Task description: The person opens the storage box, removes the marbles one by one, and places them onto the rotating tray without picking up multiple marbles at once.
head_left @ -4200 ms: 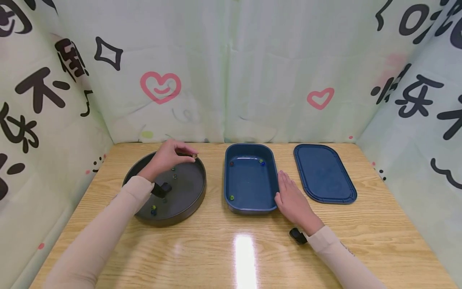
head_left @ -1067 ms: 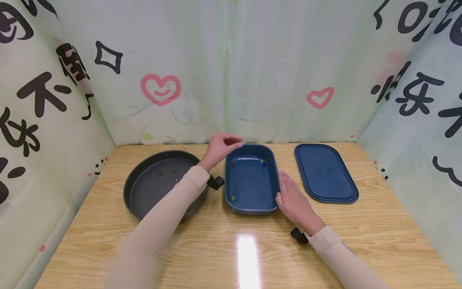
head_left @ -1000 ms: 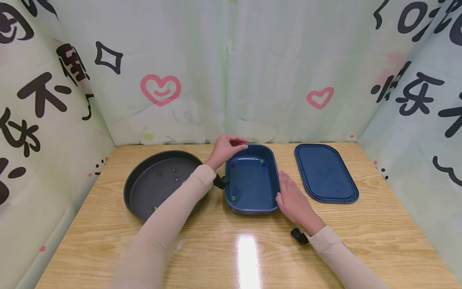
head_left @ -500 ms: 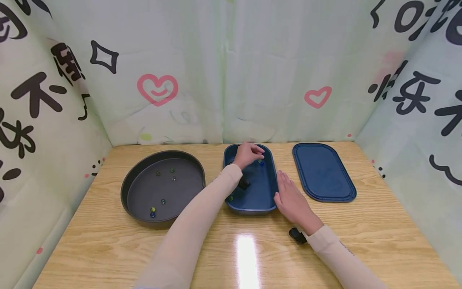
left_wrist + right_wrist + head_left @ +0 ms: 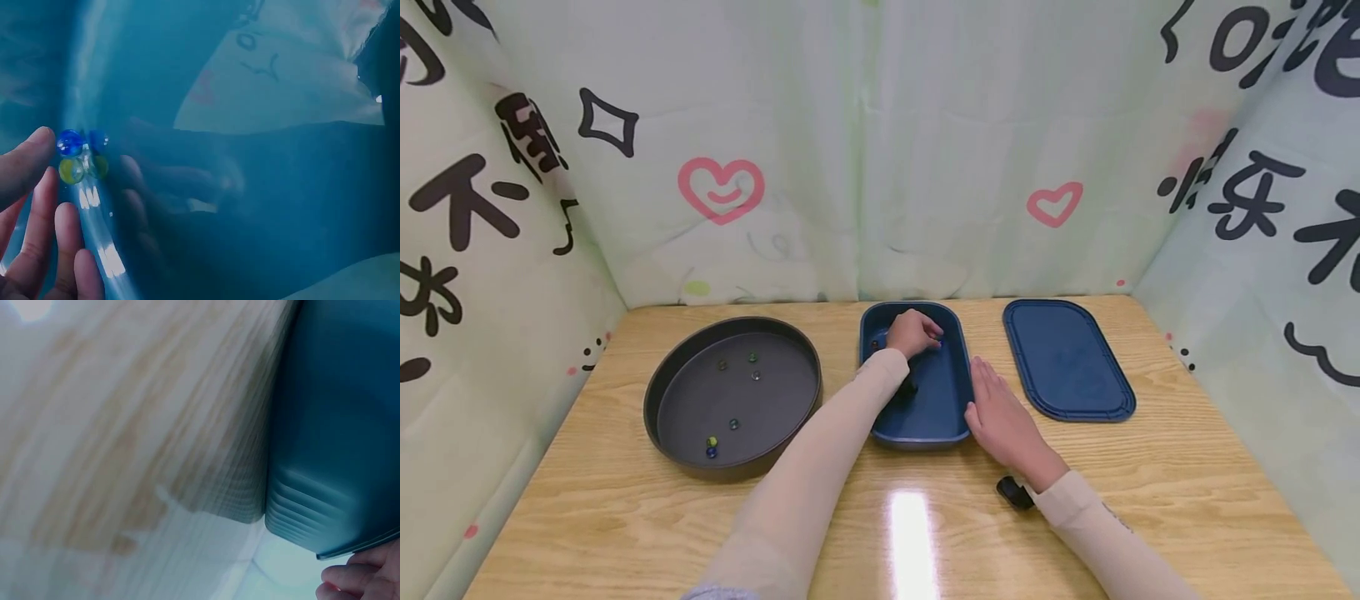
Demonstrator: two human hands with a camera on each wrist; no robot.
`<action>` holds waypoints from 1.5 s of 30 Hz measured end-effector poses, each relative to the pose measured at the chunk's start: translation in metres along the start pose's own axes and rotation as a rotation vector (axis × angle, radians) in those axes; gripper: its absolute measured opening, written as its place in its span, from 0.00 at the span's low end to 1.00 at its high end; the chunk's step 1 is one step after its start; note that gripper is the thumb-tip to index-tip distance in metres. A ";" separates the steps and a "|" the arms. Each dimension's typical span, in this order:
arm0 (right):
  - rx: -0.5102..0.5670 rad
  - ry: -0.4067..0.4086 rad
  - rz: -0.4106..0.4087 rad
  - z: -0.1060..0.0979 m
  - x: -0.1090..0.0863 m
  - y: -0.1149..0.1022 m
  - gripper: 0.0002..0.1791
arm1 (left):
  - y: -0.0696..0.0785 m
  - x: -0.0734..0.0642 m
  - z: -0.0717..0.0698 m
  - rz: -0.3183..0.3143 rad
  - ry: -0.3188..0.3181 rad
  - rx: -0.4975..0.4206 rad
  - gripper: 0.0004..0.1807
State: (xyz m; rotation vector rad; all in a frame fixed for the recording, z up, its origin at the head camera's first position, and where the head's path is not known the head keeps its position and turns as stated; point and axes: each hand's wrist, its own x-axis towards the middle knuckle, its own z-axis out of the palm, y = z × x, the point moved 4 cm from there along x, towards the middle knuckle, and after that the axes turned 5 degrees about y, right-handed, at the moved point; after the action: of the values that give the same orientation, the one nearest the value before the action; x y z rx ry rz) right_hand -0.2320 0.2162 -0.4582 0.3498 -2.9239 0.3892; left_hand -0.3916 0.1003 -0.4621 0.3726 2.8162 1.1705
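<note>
My left hand is down inside the blue container, near its far right corner. In the left wrist view, its fingertips sit right beside a blue marble and a yellow-green marble at the container wall, where both are reflected. I cannot tell whether the thumb and index finger pinch another marble. A dark reddish marble shows left of the hand. My right hand rests with straight fingers against the container's right side; in the right wrist view, only its fingers show at the lower right.
A round dark grey pan stands at left with several marbles in it, among them a yellow-green marble and a dark blue marble. A blue lid lies flat at right. Printed curtains enclose the wooden table.
The left hand, pinching a small marble above the pan's rim 4.2 s ago, has crossed rightward and lowered into the blue container. The right hand stays at the container's side.
</note>
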 end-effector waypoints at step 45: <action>-0.004 -0.007 0.006 -0.001 0.000 -0.002 0.33 | 0.018 -0.005 -0.027 0.116 -0.008 -0.119 0.09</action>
State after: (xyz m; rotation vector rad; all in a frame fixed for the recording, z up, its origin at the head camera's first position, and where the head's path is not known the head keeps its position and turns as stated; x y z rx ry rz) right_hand -0.2310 0.2149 -0.4568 0.3430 -2.9330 0.3836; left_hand -0.3872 0.0929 -0.4300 0.5365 2.7335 1.3478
